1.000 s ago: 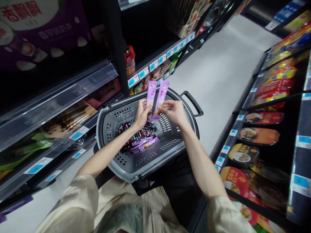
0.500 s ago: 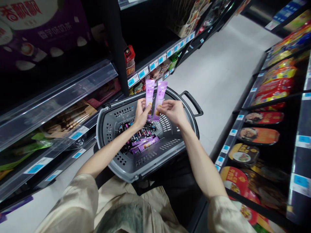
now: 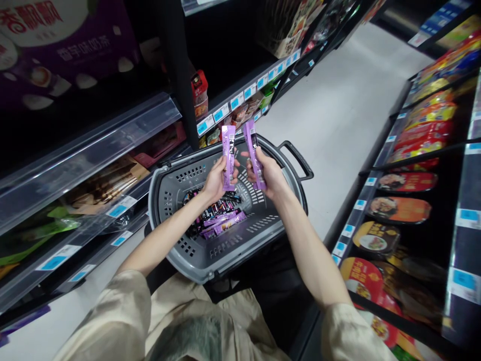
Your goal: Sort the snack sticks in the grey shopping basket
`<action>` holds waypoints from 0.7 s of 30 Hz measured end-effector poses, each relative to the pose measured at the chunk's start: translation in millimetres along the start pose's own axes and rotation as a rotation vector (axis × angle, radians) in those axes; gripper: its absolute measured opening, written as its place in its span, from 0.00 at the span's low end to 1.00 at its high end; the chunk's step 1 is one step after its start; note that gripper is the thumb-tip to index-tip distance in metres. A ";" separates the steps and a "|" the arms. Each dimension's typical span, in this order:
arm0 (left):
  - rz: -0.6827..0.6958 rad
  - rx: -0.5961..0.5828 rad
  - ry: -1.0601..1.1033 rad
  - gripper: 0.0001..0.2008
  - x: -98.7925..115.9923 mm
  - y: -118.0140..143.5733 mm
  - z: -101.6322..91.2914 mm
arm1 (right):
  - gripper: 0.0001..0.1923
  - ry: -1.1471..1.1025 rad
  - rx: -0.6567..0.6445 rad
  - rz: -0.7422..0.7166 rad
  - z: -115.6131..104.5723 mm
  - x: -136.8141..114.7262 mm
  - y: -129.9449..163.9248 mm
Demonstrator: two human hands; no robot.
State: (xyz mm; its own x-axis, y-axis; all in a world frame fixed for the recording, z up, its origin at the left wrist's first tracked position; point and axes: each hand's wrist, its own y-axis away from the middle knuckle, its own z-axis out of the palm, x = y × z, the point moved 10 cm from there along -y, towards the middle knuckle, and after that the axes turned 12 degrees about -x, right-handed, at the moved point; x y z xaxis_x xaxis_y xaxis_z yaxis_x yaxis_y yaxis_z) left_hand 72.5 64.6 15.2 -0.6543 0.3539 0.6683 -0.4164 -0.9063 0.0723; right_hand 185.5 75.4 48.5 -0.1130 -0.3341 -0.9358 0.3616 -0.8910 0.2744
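Nearest, a heap of purple and dark sachets (image 3: 218,215) lies on the floor of the grey slotted plastic shopping basket (image 3: 195,260). Just above it, the left hand (image 3: 216,180) closes round a slim purple stick sachet (image 3: 228,156), holding it upright over the basket's far half. Beside it, a little apart, the right hand (image 3: 267,173) grips a second purple stick sachet (image 3: 253,150), tilted slightly left. The print on both is too small to read. Beyond, the basket's black handle (image 3: 298,158) rests against the pale aisle floor (image 3: 338,110).
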 end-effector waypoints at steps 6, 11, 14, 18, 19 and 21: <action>0.014 -0.028 -0.173 0.27 0.8 -5.8 -6.6 | 0.39 0.213 -0.050 0.069 5.8 0.2 -1.6; 0.050 -0.024 -0.209 0.23 2.7 -8.2 -10.7 | 0.33 0.240 -0.010 0.014 -1.9 0.9 -4.3; 0.057 -0.007 -0.136 0.16 -2.2 -11.2 -15.2 | 0.24 0.190 0.072 -0.040 -9.0 4.0 -5.8; 0.082 0.057 -0.050 0.17 -9.2 -16.5 -23.1 | 0.25 0.294 0.155 -0.124 -8.9 -2.7 -4.2; 0.085 0.080 -0.032 0.17 -11.1 -16.8 -24.6 | 0.26 0.378 0.166 -0.149 -5.8 -8.5 -1.5; 0.087 0.117 -0.003 0.18 -14.7 -16.2 -26.4 | 0.27 0.622 0.172 -0.194 3.6 -22.0 6.5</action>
State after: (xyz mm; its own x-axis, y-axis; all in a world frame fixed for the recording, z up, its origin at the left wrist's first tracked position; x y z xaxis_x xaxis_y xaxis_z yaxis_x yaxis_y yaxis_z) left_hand 72.2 80.2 -15.4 -0.6831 0.2721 0.6778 -0.2813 -0.9544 0.0996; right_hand 187.1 75.8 71.7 0.4120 0.0303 -0.9107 0.2297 -0.9706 0.0717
